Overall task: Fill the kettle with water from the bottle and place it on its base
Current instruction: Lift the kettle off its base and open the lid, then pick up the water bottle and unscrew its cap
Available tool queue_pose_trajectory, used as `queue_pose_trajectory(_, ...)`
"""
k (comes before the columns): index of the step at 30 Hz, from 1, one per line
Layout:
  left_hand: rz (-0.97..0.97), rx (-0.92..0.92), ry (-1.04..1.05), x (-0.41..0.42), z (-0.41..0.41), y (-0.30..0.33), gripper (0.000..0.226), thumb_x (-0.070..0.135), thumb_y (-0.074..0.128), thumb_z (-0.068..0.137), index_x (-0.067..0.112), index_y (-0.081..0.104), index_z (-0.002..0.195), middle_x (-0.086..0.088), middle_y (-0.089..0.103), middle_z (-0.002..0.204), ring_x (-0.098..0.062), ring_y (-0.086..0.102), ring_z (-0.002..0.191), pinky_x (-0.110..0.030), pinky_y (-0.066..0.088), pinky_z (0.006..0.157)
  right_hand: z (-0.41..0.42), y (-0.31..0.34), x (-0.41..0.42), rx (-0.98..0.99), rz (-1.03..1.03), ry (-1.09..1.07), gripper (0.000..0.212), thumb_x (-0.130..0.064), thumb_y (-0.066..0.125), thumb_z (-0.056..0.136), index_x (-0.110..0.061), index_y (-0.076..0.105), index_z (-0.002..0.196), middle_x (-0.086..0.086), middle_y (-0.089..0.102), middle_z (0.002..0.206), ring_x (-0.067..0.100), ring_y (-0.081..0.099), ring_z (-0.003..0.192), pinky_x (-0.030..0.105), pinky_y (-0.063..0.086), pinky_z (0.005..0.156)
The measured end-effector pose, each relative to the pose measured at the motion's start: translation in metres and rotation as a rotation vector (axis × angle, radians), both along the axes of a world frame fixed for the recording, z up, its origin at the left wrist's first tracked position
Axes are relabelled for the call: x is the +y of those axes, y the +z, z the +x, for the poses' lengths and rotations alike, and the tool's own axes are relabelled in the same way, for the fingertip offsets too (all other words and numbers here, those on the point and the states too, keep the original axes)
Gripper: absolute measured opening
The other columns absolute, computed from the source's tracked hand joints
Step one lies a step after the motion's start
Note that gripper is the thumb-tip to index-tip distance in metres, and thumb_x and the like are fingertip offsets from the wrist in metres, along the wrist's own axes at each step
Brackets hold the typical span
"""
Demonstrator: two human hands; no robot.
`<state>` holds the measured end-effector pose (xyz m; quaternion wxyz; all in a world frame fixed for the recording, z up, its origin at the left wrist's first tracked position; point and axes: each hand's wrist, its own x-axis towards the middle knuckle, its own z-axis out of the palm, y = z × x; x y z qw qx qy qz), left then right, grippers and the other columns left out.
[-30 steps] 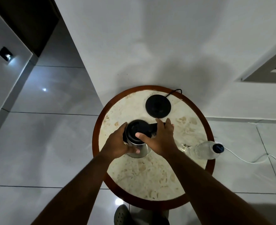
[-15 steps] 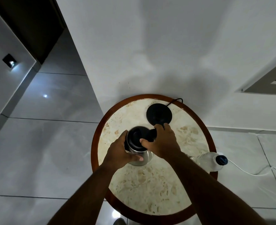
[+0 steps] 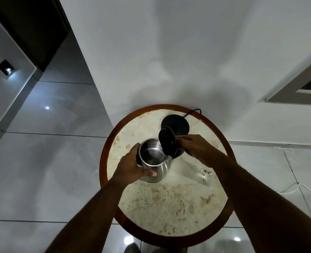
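Observation:
A steel kettle [image 3: 153,157] stands on the round marble table [image 3: 169,207]. Its black lid [image 3: 166,142] is swung up on its hinge, so the shiny inside shows and looks empty. My left hand [image 3: 132,167] grips the kettle's body from the left. My right hand [image 3: 195,146] is at the kettle's black handle, behind the raised lid. The black round base [image 3: 178,125] lies just beyond the kettle with nothing on it. The clear water bottle [image 3: 205,177] lies on the table to the right, mostly hidden by my right forearm.
A white wall rises directly behind the table, and the base's black cord [image 3: 193,112] runs off the far edge. A white cable [image 3: 297,185] trails over the tiled floor at the right. A shoe [image 3: 132,248] shows below the table's near rim.
The kettle's lid, shut before, now stands up and open. My right hand moved from on top of the lid to the handle side. The bottle is now mostly covered by my forearm.

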<state>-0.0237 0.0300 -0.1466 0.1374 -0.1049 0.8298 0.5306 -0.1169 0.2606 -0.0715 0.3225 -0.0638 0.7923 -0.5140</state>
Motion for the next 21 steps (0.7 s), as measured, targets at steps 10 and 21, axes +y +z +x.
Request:
queue_pose_trajectory(10, -0.032, -0.260, 0.342, 0.034, 0.054, 0.014, 0.113, 0.051, 0.089, 0.049, 0.013, 0.036, 0.142, -0.009, 0.054, 0.138, -0.022, 0.056, 0.114, -0.031, 0.048, 0.089, 0.038, 0.024, 0.017, 0.228, 0.089, -0.185, 0.010, -0.042, 0.063, 0.088, -0.034, 0.063, 0.082, -0.017, 0.054, 0.066, -0.003, 0.051, 0.062, 0.017, 0.039, 0.062)
queue_pose_trajectory(21, -0.121, -0.228, -0.146, 0.154, 0.031, 0.010, 0.084, 0.039, 0.083, 0.068, 0.013, 0.046, 0.139, -0.007, 0.051, 0.144, -0.023, 0.050, 0.128, -0.039, 0.043, 0.106, 0.070, 0.066, 0.145, 0.538, 0.626, -0.228, 0.025, -0.029, 0.071, 0.083, -0.010, 0.072, 0.100, 0.006, 0.072, 0.088, 0.018, 0.066, 0.077, 0.023, 0.042, 0.066)
